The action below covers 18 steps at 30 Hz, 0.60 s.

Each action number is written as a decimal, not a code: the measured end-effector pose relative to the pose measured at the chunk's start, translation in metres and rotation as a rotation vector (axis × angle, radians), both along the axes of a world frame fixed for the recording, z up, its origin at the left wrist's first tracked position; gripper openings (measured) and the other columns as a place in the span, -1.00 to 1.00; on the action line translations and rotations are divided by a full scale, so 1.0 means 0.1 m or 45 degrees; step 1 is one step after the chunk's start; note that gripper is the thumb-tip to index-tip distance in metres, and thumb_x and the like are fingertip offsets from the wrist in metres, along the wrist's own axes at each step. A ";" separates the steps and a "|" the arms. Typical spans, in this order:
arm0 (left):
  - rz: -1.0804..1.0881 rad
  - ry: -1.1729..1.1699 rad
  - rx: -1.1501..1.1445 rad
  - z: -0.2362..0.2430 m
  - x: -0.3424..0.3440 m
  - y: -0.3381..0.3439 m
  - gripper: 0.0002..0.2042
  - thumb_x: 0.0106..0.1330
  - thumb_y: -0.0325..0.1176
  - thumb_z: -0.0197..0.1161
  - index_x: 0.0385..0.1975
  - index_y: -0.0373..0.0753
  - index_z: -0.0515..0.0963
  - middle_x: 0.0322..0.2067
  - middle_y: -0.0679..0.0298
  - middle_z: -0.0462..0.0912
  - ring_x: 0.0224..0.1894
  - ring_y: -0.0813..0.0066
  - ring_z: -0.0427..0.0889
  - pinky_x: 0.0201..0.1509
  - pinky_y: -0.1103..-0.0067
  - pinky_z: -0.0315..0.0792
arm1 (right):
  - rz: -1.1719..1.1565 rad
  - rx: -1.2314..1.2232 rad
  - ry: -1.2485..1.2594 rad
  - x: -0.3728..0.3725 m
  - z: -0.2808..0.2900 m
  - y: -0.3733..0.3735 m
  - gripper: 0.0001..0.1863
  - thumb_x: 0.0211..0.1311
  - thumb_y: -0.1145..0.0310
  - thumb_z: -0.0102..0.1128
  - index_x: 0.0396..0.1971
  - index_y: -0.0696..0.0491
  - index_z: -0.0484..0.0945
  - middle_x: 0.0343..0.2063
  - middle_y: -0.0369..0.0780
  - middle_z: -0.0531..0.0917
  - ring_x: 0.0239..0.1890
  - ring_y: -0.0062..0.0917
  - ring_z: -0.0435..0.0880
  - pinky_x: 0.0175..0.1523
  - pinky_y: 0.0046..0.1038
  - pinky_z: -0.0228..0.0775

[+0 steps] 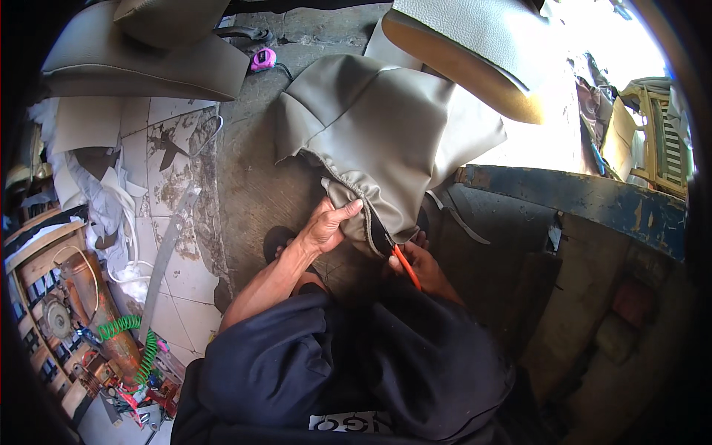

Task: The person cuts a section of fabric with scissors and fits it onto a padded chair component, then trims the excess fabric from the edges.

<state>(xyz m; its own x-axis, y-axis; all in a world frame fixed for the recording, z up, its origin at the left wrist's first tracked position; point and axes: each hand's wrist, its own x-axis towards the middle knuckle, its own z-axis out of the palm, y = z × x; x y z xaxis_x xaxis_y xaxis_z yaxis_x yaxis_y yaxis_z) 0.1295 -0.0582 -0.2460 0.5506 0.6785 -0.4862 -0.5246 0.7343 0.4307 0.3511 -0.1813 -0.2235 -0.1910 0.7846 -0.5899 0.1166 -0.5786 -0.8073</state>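
Note:
A grey-beige leatherette cover (378,119) with sewn seams spreads out in front of me, its gathered edge turned toward my body. My left hand (325,225) is closed on that puckered edge, the thumb pressed on top of the material. At the lower corner of the cover, my right hand (423,263) grips an orange-handled tool (405,267). The tool's dark tip lies at the edge of the cover, beside a dark opening. I cannot make out what kind of tool it is. Part of my right hand is hidden behind the handle and the cover.
A pink tape measure (262,59) lies on the floor ahead. Padded grey seat pieces (141,59) stand far left, another cushion (467,52) far right. A worn blue beam (578,204) crosses at right. A metal strip (167,259), green coiled hose (122,326) and rusty cylinder (100,308) are left.

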 end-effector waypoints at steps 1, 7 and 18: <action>-0.016 0.025 0.017 -0.03 -0.02 -0.01 -0.59 0.35 -0.47 0.26 0.18 -0.23 0.39 -0.02 0.30 0.58 0.08 0.46 0.57 0.23 0.45 0.46 | -0.007 0.001 -0.001 0.03 -0.05 -0.04 -0.57 0.24 -0.01 0.35 -0.24 0.09 0.56 -0.52 -0.41 0.48 -0.37 -0.71 0.44 -0.05 -0.58 0.30; 0.014 0.054 0.008 -0.17 -0.09 -0.09 -0.66 0.34 -0.48 0.27 0.10 -0.24 0.46 -0.08 0.32 0.62 0.02 0.49 0.61 0.21 0.46 0.47 | 0.063 -0.062 0.069 0.04 -0.21 -0.13 -0.55 0.28 -0.04 0.30 -0.21 0.09 0.55 -0.51 -0.39 0.51 -0.34 -0.69 0.46 0.05 -0.52 0.28; 0.128 0.105 0.027 -0.26 -0.08 -0.13 -0.70 0.34 -0.46 0.26 0.06 -0.22 0.50 -0.06 0.33 0.64 -0.01 0.50 0.62 0.19 0.45 0.48 | 0.114 -0.183 0.083 -0.13 0.04 0.09 -0.60 0.40 -0.03 0.15 -0.19 0.06 0.52 -0.54 -0.40 0.50 -0.50 -0.81 0.44 -0.35 -0.68 0.28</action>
